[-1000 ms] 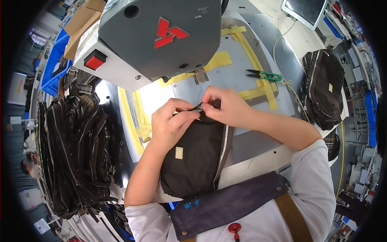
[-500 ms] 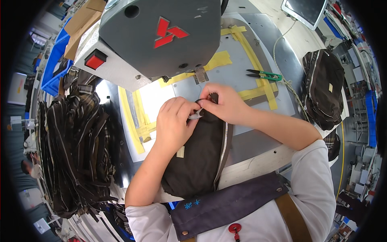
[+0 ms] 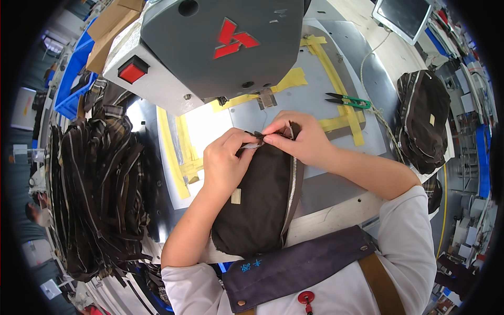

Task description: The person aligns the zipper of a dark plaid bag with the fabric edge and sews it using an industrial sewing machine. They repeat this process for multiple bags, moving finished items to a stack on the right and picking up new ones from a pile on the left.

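Note:
A dark brown fabric pouch (image 3: pixel 257 205) lies in front of me over the near edge of the machine bed. A metal zipper (image 3: pixel 292 191) runs down its right side, and a small beige tag (image 3: pixel 236 196) sits at its left. My left hand (image 3: pixel 227 160) pinches the far end of the pouch between thumb and fingers. Close beside it, my right hand (image 3: pixel 299 139) grips the same end, fingertips meeting the left ones. The small dark piece of fabric between the fingertips is partly hidden. Just beyond my hands is the sewing machine's metal presser foot (image 3: pixel 266 98).
The grey machine head (image 3: pixel 220 52) overhangs the work, with a red button (image 3: pixel 133 70) at its left. Green-handled thread snips (image 3: pixel 347 100) lie on the taped plate. Stacked dark pouches (image 3: pixel 425 121) stand at right; a heap of zippered fabric pieces (image 3: pixel 97 194) is at left.
My fingertips have come closer together at the pouch's far end, and the right thumb now presses there. The whole view has shifted slightly; the pouch stays in place.

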Tool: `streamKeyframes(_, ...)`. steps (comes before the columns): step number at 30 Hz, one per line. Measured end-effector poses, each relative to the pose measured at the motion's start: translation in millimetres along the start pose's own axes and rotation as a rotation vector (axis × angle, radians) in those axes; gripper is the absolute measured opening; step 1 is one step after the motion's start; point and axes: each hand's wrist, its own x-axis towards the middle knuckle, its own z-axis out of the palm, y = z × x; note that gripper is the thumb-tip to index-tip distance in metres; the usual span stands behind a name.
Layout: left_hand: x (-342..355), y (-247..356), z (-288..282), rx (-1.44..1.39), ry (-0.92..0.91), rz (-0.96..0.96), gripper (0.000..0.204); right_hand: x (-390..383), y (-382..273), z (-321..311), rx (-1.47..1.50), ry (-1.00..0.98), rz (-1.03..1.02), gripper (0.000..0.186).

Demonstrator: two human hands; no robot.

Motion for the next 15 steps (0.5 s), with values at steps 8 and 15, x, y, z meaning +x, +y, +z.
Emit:
streamKeyframes(8, 0, -1, -4, -0.007, -0.042, -0.077, 0.021, 5, 6, -9, -0.430, -0.102, -0.589, 0.019)
streamKeyframes(15, -2, -1, 0, 0.095, -0.026, 0.043, 0.026, 5, -4, -9, -0.447, -0.160, -0.315, 0.021)
